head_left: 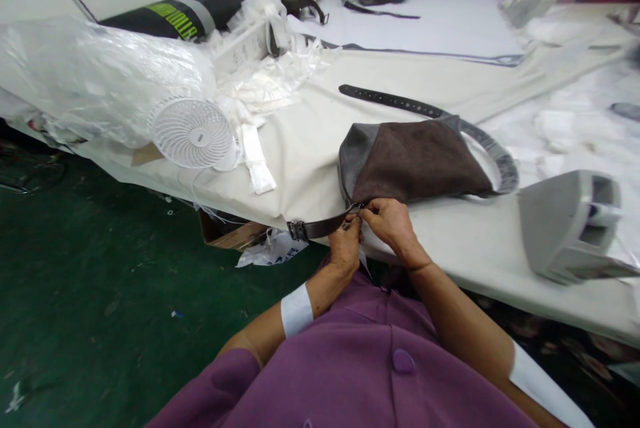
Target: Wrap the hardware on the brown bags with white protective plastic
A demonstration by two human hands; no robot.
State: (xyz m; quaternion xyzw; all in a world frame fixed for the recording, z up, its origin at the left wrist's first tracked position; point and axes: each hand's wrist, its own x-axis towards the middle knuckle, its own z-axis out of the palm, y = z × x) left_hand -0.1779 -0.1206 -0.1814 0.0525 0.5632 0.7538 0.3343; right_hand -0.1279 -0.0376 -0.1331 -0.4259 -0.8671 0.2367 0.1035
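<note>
A brown suede handbag (410,161) lies on its side on the cloth-covered tabletop (305,175), just beyond the fingers. Its nap looks soft and matte, with a smoother grey panel at the near end and a wide, curved grey strap (493,156) looping off the far end. The right hand (390,225) has its fingers (361,213) closed in a tight pinch on a dark brown leather strap (320,227), right where it meets the bag's corner. The left hand (345,248) sits just below, curled closed around the same strap, partly hidden behind it. From the fingers, the strap runs left to a metal buckle (297,231) at the tabletop's edge.

Beyond the fingers lies a long black strap (390,100) punched with a row of holes. To their left, a white plastic fan (193,133) with a round ribbed grille rests against crumpled clear plastic sheeting (100,75), with a white paper strip (257,158) beside it. To their right sits a blurred, boxy grey object (570,225). Farther off, a black bag (175,15) carries yellow-green lettering, too blurred and cut off to read. Below the hands, the person's purple smock (380,341) fills the foreground.
</note>
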